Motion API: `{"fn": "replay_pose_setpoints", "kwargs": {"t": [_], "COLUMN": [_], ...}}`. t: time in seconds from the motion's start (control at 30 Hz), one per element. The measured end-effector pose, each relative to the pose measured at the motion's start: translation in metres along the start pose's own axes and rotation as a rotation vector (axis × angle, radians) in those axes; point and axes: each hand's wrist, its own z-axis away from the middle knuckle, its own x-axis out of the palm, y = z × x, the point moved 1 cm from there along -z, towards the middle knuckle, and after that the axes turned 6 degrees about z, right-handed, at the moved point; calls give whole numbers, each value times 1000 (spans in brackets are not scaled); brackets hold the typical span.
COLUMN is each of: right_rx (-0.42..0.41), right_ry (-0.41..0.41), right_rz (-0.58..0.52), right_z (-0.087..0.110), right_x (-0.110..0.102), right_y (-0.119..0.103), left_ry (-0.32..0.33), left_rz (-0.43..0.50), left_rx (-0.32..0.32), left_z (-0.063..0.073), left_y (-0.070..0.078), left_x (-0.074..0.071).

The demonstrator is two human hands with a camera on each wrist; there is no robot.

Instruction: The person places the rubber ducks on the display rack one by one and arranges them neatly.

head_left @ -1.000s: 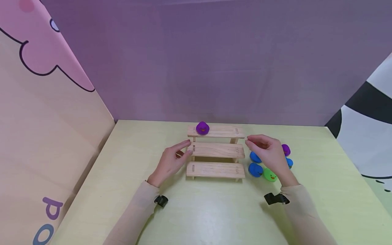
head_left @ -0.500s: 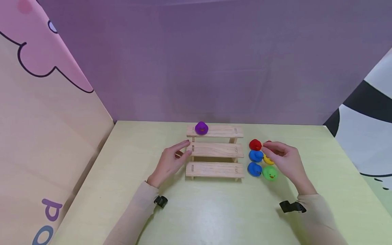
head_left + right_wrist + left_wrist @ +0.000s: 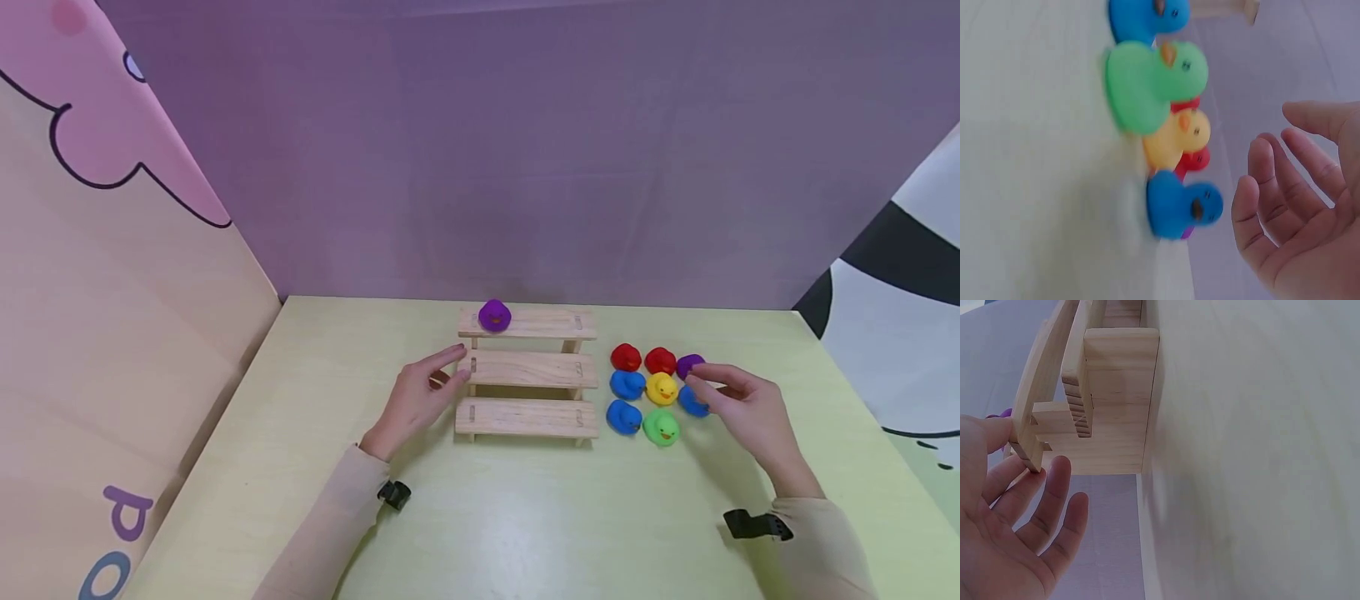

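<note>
A three-step wooden stand [image 3: 528, 417] sits mid-table, with a purple rubber duck [image 3: 494, 316] on the left of its top step. My left hand [image 3: 416, 402] pinches the left end of the middle step [image 3: 536, 368] between thumb and index finger; in the left wrist view the other fingers spread below the plank [image 3: 1029, 440]. Beside the stand's right end are rows of rubber ducks. My right hand [image 3: 753, 417] hovers with nothing in its fingers, overlapping a blue duck [image 3: 692, 403] and close to a purple duck [image 3: 690, 365]. The right wrist view shows its fingers loosely bent, apart from the blue duck [image 3: 1175, 206].
Left of my right hand stand two red ducks [image 3: 660, 361], a yellow duck [image 3: 662, 389], a green duck [image 3: 662, 427] and two more blue ducks [image 3: 624, 417]. A purple cloth wall [image 3: 540, 167] rises behind the pale table [image 3: 480, 517]; printed panels flank it.
My right hand has moved rightward from the stand's right end, across the ducks, to the group's far right, uncovering the red and yellow ones. My left hand has stayed at the stand.
</note>
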Motion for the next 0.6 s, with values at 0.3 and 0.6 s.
{"fn": "replay_pose_setpoints", "kwargs": {"t": [0.3,0.6], "right_rx": [61,103], "right_ry": [-30,-118], "right_rz": [-58,-45], "right_z": [-6,-10], "right_x": [-7,-16], "right_y": [27,48], "left_ry": [-4,3], "left_rz": [4,-7], "left_rx": [3,17], "left_z": [1,2], "left_y": [0,1], "left_x": [-1,-1]}}
